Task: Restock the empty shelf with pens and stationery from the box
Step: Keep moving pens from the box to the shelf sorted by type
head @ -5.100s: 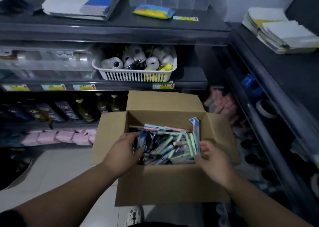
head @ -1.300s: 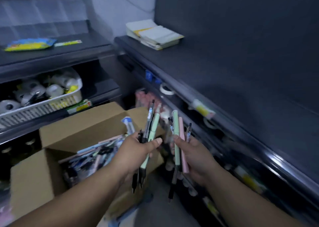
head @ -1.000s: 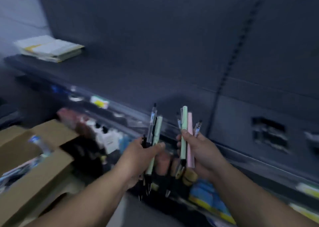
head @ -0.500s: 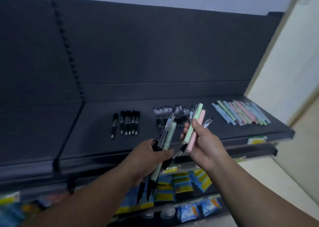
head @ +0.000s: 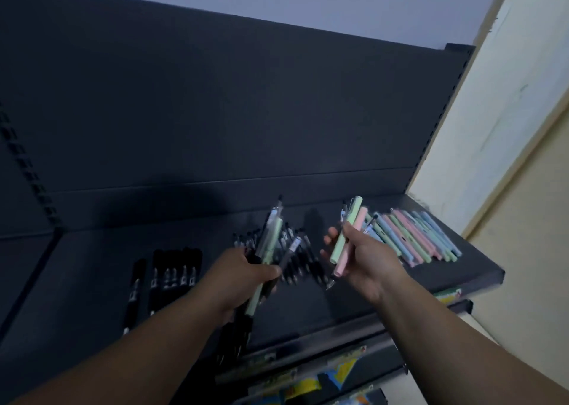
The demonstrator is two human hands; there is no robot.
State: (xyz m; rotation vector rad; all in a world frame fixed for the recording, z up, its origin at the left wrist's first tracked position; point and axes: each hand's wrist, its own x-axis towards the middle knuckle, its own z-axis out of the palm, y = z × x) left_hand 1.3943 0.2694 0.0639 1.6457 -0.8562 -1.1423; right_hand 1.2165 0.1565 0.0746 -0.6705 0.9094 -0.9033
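Note:
My left hand grips a bundle of pens, among them a pale green one and some clear-barrelled ones, over the middle of the dark shelf. My right hand holds another bundle of pens with a green pen and a pink pen, its fingers partly spread. Both hands hover above the shelf. On the shelf lie a row of black pens at the left, a group of clear black-grip pens in the middle and pastel pens at the right. The box is out of view.
A dark back panel rises behind the shelf. A cream wall closes off the right end. Below the shelf's front edge hang price labels and a lower shelf with blue and yellow packets.
I turned from the box to the shelf carrying pens in both hands. Over the last half second the hands moved apart and forward over the shelf; the view tilted up.

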